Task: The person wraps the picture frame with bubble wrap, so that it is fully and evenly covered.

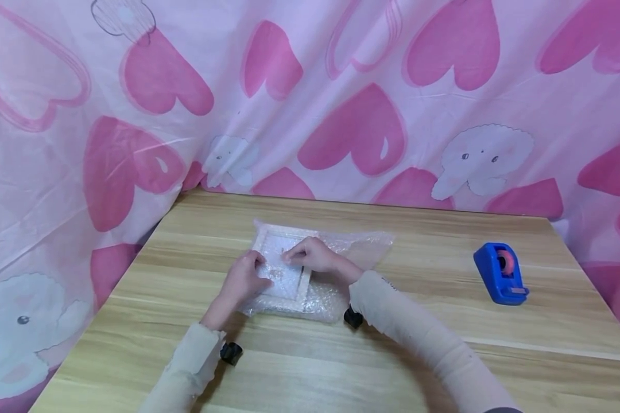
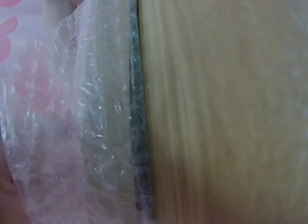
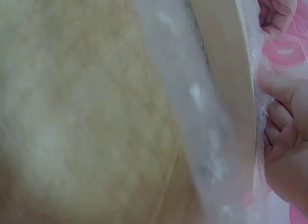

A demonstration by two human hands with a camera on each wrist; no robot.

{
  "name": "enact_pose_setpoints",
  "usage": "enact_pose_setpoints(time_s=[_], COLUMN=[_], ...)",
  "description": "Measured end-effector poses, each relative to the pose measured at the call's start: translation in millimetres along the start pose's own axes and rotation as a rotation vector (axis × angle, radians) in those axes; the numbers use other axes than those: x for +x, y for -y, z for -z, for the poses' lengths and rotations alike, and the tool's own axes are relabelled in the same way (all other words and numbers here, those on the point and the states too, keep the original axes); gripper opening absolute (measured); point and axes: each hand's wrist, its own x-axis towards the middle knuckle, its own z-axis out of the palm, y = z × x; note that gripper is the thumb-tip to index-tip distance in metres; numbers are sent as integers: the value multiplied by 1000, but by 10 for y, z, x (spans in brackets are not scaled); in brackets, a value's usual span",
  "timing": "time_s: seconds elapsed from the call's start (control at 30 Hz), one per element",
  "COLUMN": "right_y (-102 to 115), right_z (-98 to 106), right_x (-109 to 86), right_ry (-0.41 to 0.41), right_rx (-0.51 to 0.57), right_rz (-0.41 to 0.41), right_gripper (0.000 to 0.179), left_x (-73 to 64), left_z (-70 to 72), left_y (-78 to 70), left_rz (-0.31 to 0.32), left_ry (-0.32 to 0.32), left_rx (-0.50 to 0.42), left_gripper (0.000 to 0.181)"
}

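A pale rectangular frame [image 1: 303, 289] lies on the table inside clear bubble wrap [image 1: 328, 301]. My left hand [image 1: 240, 278] is over the frame's left side, its fingers curled at the wrap and its thumb lower down. Toward the frame's upper right, my right hand [image 1: 315, 255] pinches the wrap between thumb and bent fingers. The right wrist view shows the frame's light edge [image 3: 231, 75] beside a loose layer of wrap, with the right hand's curled fingers [image 3: 284, 125] against the film. Wrap [image 2: 106, 113] along a dark edge fills the left of the left wrist view.
A blue tape dispenser [image 1: 501, 275] with a reddish roll stands at the right of the wood-grain table [image 1: 418, 355]. Loose wrap extends right of the frame. A pink heart-patterned curtain [image 1: 356, 126] hangs behind the table and along its sides.
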Motion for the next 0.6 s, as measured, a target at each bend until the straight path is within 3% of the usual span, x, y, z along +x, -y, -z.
enact_pose_setpoints(time_s=[0.17,0.3,0.43,0.6], right_y=[-4,-11,-9,11], right_z=[34,47,35,8], right_x=[1,-9,-7,-11], right_ry=[38,76,94,43], right_rx=[-50,-66,-67,-37], right_rz=[1,13,-25,-66], right_gripper=[18,20,19,21], left_x=[24,48,86,122], left_z=[0,13,49,88], left_y=[11,80,139,123], left_rz=[-4,-167,-342,-372], left_ry=[-6,22,66,122], left_rx=[-25,21,113,177], left_gripper=[62,74,63,52])
